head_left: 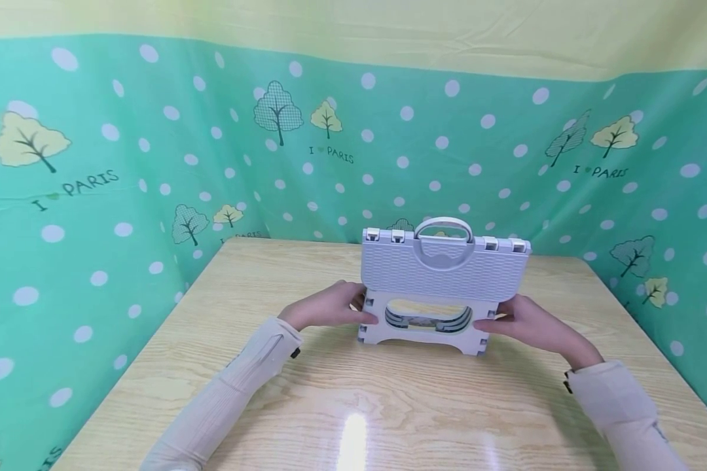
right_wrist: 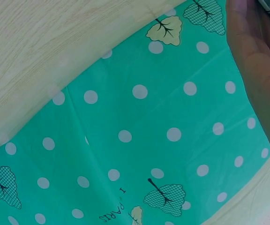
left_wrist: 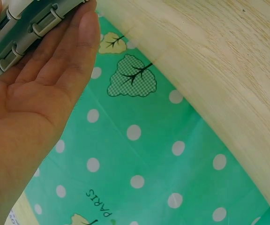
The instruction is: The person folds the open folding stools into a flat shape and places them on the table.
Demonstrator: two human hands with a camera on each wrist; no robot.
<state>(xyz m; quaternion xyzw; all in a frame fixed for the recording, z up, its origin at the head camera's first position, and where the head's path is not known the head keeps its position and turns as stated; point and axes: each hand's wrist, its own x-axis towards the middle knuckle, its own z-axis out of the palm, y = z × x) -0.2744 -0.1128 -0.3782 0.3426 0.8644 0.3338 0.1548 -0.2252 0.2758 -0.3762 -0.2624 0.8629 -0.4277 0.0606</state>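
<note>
A pale lilac-grey folding stool (head_left: 444, 268) stands near the far half of the table, its textured seat panel hanging down in front and a round handle loop at the top. Below the panel, an oval opening shows dark folded parts inside. My left hand (head_left: 338, 305) grips the stool's left side, thumb on the front face and fingers behind. On the opposite side my right hand (head_left: 527, 322) holds the edge the same way. The left wrist view shows my left fingers (left_wrist: 55, 65) along the hinged edge; in the right wrist view, my right hand (right_wrist: 257, 51) is mostly cut off.
The stool is on a light wood-grain table (head_left: 306, 405) with a bright light reflection near its front. A green dotted curtain (head_left: 212, 163) with tree prints hangs behind the table and along both sides.
</note>
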